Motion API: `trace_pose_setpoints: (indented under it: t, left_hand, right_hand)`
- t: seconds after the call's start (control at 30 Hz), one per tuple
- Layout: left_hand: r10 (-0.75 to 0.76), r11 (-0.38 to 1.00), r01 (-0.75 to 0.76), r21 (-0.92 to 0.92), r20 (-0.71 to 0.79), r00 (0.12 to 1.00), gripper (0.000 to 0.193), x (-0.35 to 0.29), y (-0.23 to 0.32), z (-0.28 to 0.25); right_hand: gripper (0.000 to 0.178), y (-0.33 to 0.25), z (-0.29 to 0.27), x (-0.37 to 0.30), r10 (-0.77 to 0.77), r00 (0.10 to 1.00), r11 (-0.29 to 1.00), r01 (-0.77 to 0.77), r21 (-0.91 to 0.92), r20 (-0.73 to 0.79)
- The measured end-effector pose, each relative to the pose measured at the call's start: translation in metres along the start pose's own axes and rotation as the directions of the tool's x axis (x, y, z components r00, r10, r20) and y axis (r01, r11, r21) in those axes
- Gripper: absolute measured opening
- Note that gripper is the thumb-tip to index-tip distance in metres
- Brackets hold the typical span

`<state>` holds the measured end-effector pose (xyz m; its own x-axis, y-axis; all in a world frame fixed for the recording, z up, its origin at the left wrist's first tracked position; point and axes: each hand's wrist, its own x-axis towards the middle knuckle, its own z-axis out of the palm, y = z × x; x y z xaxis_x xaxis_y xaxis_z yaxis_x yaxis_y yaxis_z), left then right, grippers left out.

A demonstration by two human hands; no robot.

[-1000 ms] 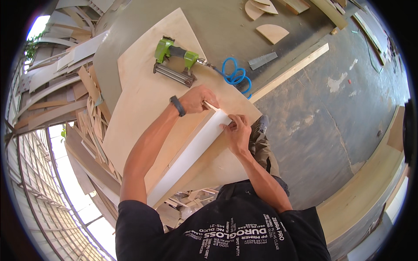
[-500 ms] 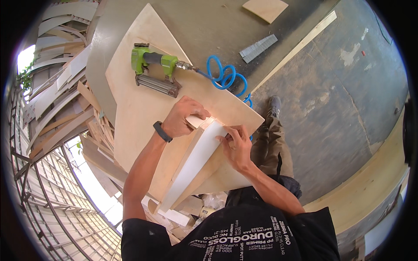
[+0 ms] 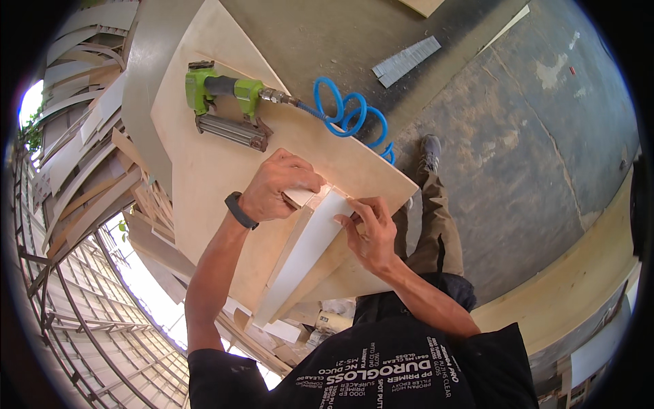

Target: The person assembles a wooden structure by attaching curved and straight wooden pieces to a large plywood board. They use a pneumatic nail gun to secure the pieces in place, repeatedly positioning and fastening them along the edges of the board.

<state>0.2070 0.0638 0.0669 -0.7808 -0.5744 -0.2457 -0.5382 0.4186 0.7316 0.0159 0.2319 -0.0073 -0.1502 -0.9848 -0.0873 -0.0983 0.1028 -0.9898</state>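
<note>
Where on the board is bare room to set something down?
The board looks bare below the nail gun, left of the left hand, and between the blue hose and right hand. It's crowded at the far end of the white strip: both hands and a wood piece.

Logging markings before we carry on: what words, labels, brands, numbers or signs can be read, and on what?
Black T-shirt: white printed words and numbers, not copied here; the smallest lines are too small to read.
Green air tool: no text I can make out.
White strip: no lettering visible.
</note>
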Motion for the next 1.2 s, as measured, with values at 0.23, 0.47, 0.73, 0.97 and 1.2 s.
trace_pose_setpoints:
  t: [0.23,0.47,0.73,0.97,1.2]
  left_hand:
    - [0.04,0.999,-0.039,-0.025,0.024,0.999,0.023,-0.002,-0.003,0.0]
    - [0.055,0.998,-0.053,-0.029,0.107,0.993,0.034,-0.005,-0.007,-0.005]
    - [0.083,0.996,-0.08,-0.028,0.167,0.982,0.04,-0.004,-0.011,-0.008]
    - [0.084,0.996,-0.083,-0.013,0.14,0.987,0.042,-0.006,-0.014,-0.003]
    - [0.096,0.995,-0.096,0.0,0.115,0.989,0.045,-0.009,-0.02,0.0]
  right_hand:
    - [0.037,-0.005,0.001,0.001,0.024,0.998,0.999,-0.026,-0.034,-0.062]
    - [0.035,-0.008,0.003,-0.002,0.043,0.996,0.999,-0.046,-0.029,-0.079]
    - [0.033,-0.014,0.004,-0.003,0.085,0.992,0.994,-0.091,-0.061,-0.092]
    - [0.029,-0.023,0.007,-0.001,0.162,0.98,0.98,-0.173,-0.093,-0.118]
    - [0.031,-0.024,0.009,0.0,0.178,0.975,0.976,-0.192,-0.098,-0.134]
